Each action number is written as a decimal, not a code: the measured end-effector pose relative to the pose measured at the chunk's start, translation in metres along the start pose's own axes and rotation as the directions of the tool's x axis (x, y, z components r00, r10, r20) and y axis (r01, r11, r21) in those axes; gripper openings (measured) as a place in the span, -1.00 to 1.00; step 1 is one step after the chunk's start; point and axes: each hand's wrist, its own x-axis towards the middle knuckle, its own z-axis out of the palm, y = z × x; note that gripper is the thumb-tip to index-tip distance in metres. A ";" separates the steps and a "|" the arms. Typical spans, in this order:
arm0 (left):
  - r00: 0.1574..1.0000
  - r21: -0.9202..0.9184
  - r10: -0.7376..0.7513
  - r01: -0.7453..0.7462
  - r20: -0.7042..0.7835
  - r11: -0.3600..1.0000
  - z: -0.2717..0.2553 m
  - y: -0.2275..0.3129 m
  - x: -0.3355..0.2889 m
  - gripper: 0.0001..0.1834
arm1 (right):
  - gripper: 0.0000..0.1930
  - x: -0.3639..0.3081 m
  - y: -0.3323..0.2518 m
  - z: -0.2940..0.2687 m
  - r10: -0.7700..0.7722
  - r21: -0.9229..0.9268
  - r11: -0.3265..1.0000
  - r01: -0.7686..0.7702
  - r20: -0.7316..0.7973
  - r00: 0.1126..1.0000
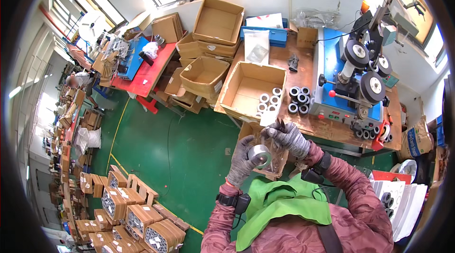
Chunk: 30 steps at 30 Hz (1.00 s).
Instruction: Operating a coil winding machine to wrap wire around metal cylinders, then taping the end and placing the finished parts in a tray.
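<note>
In my left hand [241, 165], gloved in grey, is a silver ring-shaped piece [259, 154] with a round opening. The fingers wrap its left side. To its right and a little farther off, my right hand [290, 139], also gloved, is closed with a dark narrow tip [280, 124] sticking up at its fingers; its kind is unclear. Both hands are over an open carton [274, 173] with clear plastic at its mouth, partly hidden by them. Just beyond, a larger cardboard box [246, 80] on the bench holds several white-faced rings [272, 100].
Dark rings [298, 99] stand on the wooden bench [303, 65] beside a blue machine [327, 96] with black wheels and a red-knobbed lever. Stacked cartons [208, 75] and a red table [149, 65] are at far left. Packed boxes [142, 217] sit on the green floor at near left.
</note>
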 end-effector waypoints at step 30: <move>0.762 -0.076 -0.212 0.211 -0.611 0.975 -0.073 -0.091 0.003 -0.70 | -0.64 0.050 0.097 -0.066 0.259 0.105 0.966 -0.238 -0.291 0.921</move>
